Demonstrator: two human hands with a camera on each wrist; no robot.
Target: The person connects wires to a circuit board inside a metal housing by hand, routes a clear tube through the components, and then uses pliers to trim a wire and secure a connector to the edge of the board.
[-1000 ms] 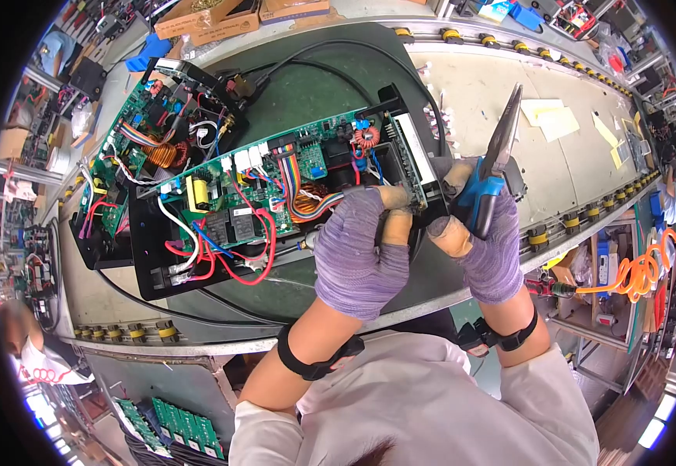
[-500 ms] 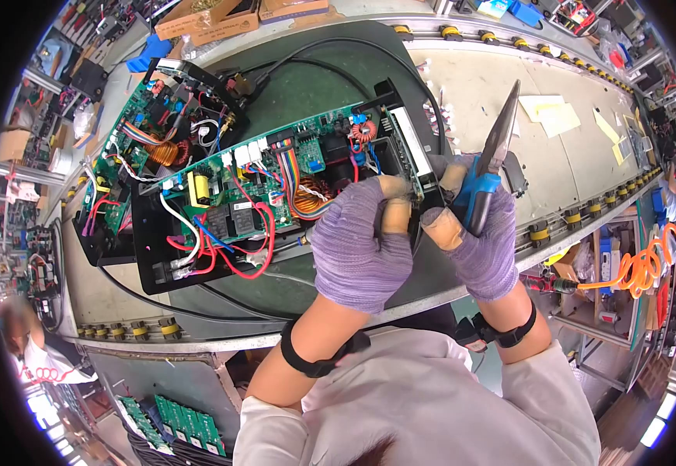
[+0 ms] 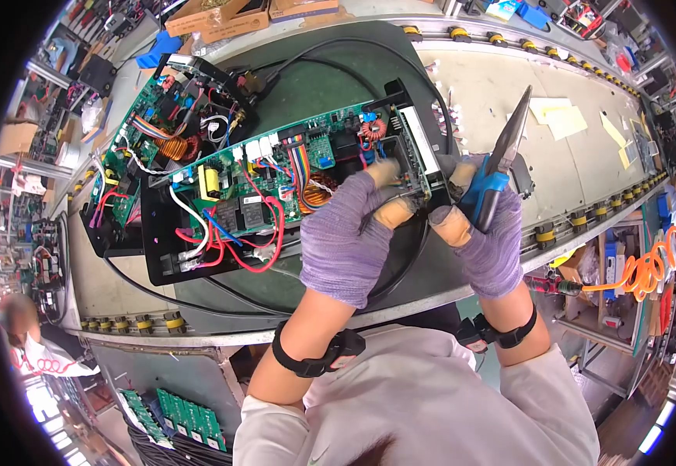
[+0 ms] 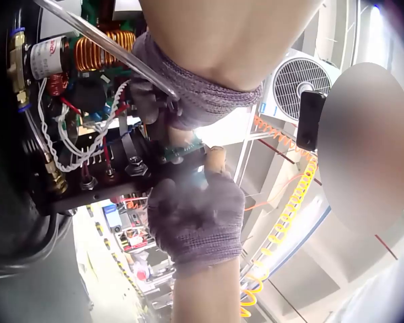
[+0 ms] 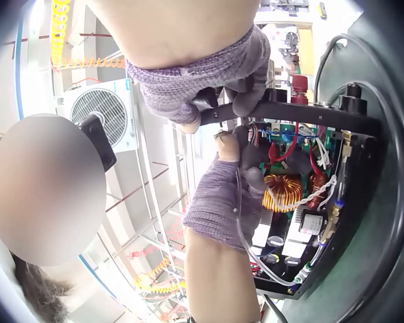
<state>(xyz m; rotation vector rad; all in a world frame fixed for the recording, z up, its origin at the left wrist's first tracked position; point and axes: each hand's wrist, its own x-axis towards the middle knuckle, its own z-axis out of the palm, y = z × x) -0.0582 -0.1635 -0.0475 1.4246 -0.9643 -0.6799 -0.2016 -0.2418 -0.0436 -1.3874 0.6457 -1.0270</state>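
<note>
In the head view, an opened black chassis (image 3: 155, 233) holds a green circuit board, a rainbow ribbon cable (image 3: 301, 167) and red wires. My gloved left hand (image 3: 345, 241) bends its fingers at the inner side of the end panel (image 3: 419, 140); the forefinger is blurred, the thumb sits lower, and whatever lies between them is hidden. My right hand (image 3: 489, 241) grips blue-handled long-nose pliers (image 3: 509, 140), jaws pointing up and away, its thumb and fingertips close to the panel's outer side. Beside the left hand (image 5: 222, 195), a clear tube (image 5: 246, 245) passes in the right wrist view.
A second opened unit (image 3: 159, 116) stands behind at left. Black cables (image 3: 369, 46) curve across the green mat (image 3: 322, 85). Yellow papers (image 3: 567, 120) lie on the bench at right, beyond a small dark part (image 3: 523, 177). Yellow-black rollers (image 3: 578, 219) line the edge; an orange coiled hose (image 3: 648, 268) hangs at right.
My left hand has shifted slightly left, and its forefinger has moved up, farther from the thumb. My right hand still grips the pliers close to the panel.
</note>
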